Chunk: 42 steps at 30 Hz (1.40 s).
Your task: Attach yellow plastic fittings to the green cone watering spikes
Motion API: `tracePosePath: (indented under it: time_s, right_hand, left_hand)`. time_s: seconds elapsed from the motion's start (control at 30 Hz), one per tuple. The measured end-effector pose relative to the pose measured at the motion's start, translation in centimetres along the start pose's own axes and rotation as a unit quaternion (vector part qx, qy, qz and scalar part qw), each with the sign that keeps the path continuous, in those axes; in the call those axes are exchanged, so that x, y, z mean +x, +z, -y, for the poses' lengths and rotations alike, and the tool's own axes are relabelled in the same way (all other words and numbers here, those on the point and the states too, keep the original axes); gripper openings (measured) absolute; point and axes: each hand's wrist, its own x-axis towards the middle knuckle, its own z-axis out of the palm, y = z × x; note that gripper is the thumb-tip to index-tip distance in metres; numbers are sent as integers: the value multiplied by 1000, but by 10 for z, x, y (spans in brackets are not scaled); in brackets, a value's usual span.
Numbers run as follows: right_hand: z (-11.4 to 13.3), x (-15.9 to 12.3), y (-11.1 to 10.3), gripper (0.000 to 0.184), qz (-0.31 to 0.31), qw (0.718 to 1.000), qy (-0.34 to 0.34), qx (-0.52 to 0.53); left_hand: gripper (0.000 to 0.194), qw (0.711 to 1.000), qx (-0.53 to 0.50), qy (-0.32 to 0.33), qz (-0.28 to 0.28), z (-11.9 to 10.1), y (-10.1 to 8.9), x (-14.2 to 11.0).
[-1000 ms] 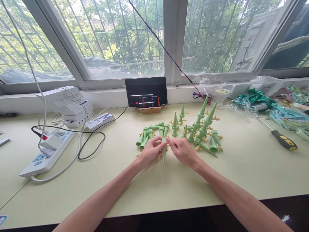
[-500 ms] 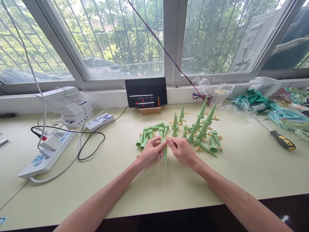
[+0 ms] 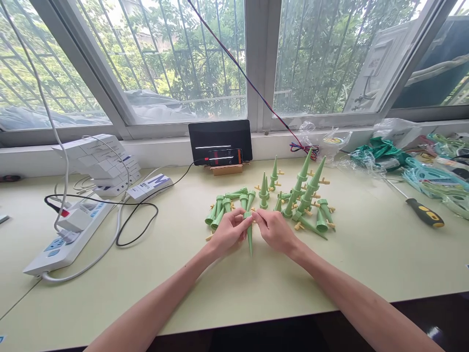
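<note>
My left hand (image 3: 232, 230) is closed on a green plastic watering spike (image 3: 249, 239), whose tapered tip points down toward me. Thumb and fingers of my right hand (image 3: 271, 227) pinch a small yellow valve (image 3: 253, 210) at the spike's collar; the fingertips partly hide it. Beyond my left hand lie several loose green spikes (image 3: 219, 210). Ahead and to the right, more spikes (image 3: 313, 188) stand point up, some stacked, with yellow valves sticking out of their sides. A few others lie on the table beside them.
A white power strip (image 3: 69, 239) with cables and a stack of white boxes (image 3: 106, 166) occupy the left. A phone (image 3: 225, 157) leans before a black tablet (image 3: 220, 134) at the back. To the right are a screwdriver (image 3: 425, 212) and plastic bags (image 3: 381, 154).
The camera view has shifted slightly. Both hands keep the same grip on the spike and the valve, with almost no visible movement.
</note>
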Motion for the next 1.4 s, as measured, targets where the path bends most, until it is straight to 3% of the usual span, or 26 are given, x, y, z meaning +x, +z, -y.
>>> tracePosePath:
  time_s: [0.2,0.33,0.63,0.8,0.9,1.07,1.4]
  right_hand:
    - [1,2,0,40,-7,999,25,42]
    - [4,3,0,43,-1,992,81,99]
    - [7,3,-1,39,45,941,186,278]
    - [6,5,-2,40,72,920,218,318]
    - [9,4,-2,41,54,940,194,275]
    - [13,2,-4,39,-6,988,84,130]
    - [11,2,-5,32,-5,994,32,100]
  left_hand:
    - [32,998,42,40,9,5,-1,0]
    - [28,997,57,58,6,8,-1,0]
    - [25,978,166,122,-27,8,4,-5]
    - [23,969,189,154,-47,5,7,-7]
    - [26,985,121,113,-37,3,6,-6]
    - [30,998,7,51,-26,-4,2,-4]
    - [33,993,-115,4,-35,-3,-6,1]
